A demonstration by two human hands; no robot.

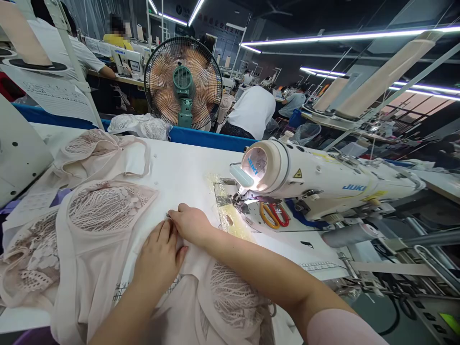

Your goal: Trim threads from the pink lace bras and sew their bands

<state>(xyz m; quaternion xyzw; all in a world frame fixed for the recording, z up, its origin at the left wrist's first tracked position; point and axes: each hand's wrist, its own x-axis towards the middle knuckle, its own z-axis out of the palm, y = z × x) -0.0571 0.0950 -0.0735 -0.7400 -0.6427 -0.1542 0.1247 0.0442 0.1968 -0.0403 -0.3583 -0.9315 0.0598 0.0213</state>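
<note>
A pale pink lace bra (233, 292) lies at the front of the white sewing table, partly hidden by my right forearm. My left hand (158, 251) rests palm down at its upper edge, with fingers curled onto the pale fabric and the thumb set apart. Against those fingertips, my right hand (190, 223) makes a closed pinch. A tiny dark or metallic bit shows at the pinch, too small to name. To the right of both hands, the JUKI sewing machine (309, 167) has its lamp lit over the needle area.
More pink lace bras (104, 211) lie to the left. Scissors with orange and red handles (275, 214) rest beneath the machine arm. A ruler strip (319, 265) runs along the table front. Behind the blue edge (208, 138) stand a large fan (183, 84) and co-workers.
</note>
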